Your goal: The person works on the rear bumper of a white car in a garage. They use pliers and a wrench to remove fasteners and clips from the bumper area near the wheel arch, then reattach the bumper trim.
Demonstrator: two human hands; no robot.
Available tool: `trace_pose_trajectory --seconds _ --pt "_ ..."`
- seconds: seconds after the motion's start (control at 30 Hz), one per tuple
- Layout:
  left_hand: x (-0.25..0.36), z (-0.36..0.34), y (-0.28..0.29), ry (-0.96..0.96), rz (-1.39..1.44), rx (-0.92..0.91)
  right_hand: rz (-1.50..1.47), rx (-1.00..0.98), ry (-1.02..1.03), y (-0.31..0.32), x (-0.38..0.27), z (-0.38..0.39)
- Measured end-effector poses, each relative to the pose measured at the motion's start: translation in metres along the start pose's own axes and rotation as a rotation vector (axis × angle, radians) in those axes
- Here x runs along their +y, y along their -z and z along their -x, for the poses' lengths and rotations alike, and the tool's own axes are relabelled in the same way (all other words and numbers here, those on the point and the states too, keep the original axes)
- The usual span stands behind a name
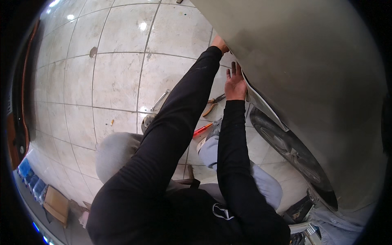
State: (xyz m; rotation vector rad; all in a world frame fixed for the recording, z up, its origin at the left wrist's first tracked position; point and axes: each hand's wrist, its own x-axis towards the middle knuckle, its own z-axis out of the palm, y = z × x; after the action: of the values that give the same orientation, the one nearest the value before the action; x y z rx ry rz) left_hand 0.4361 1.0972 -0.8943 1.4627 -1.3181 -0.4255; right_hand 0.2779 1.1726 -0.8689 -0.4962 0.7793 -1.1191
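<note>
A car's grey body panel (310,61) fills the right side, its lower edge running diagonally past both hands. My left hand (220,43) reaches farthest, at that edge; its fingers are hidden beneath the panel. Nearer to me, my right hand (236,86) is palm up with fingers stretched and apart, its thumb side tucked against a lifted strip of the edge (265,107). Nothing shows in its palm. Below the hands on the floor lie pliers with orange handles (210,110) and a red-handled screwdriver (203,129), close to my shoe.
A wrench (160,100) rests on the tiled floor (118,77) left of my left forearm. The car's wheel (292,151) stands right of my right forearm. At the lower left are a cardboard box (56,205) and blue-wrapped bottles (32,179). Clear plastic sheeting (335,224) lies lower right.
</note>
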Motion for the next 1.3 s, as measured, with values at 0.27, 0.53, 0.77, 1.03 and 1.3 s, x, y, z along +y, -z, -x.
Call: trace_pose_trajectory --seconds 0.27,0.53,0.77,1.03,1.3 --pt "0.135 0.136 -0.049 0.642 0.743 0.355 0.141 0.077 0.074 0.029 -0.034 0.002" --pt "0.021 0.005 0.001 0.495 0.301 -0.151 0.113 0.033 -0.040 -0.004 -0.012 -0.001" --pt "0.125 0.127 -0.044 0.646 0.623 0.367 0.151 0.048 0.103 0.042 -0.030 -0.007" --pt "0.053 0.043 -0.018 0.728 0.635 0.168 0.204 0.000 -0.024 0.012 -0.016 -0.001" --pt "0.104 0.130 -0.055 0.793 0.592 0.292 0.226 -0.193 -0.109 0.058 -0.045 -0.019"
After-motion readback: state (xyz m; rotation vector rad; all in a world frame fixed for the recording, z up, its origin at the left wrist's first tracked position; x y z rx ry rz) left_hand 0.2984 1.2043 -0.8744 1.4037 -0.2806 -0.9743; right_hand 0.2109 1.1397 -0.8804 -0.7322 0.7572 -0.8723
